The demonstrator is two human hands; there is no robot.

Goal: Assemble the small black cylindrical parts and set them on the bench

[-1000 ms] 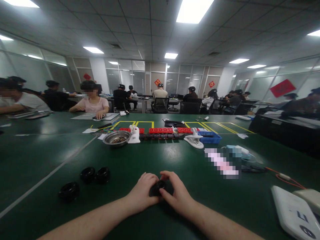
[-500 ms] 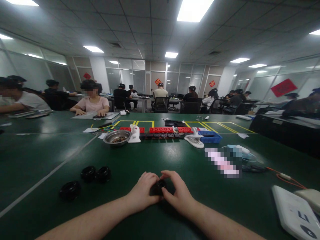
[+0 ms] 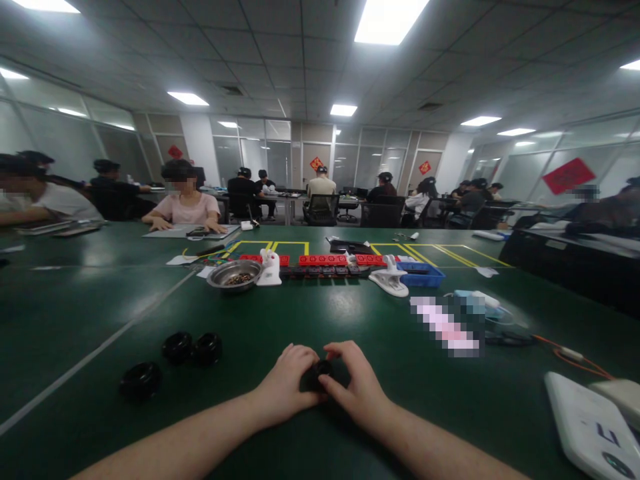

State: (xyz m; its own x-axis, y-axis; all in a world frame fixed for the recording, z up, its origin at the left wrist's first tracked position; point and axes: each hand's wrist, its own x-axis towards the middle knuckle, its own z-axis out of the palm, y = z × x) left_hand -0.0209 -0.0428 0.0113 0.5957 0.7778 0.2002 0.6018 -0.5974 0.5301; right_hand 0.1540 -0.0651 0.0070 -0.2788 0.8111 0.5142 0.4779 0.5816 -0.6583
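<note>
Black and small, the part (image 3: 320,373) sits pinched between my two hands at six o'clock on the green surface (image 3: 300,313), left hand (image 3: 290,383) and right hand (image 3: 355,383) equally close, fingertips grasping it. Three black rings (image 3: 175,357) lie at nine o'clock.

A small black part (image 3: 320,373) is gripped between the left hand (image 3: 287,383) and the right hand (image 3: 355,387) on the green table (image 3: 350,313). Three black rings (image 3: 193,348) are seen left of the hands, apart from them.
</note>
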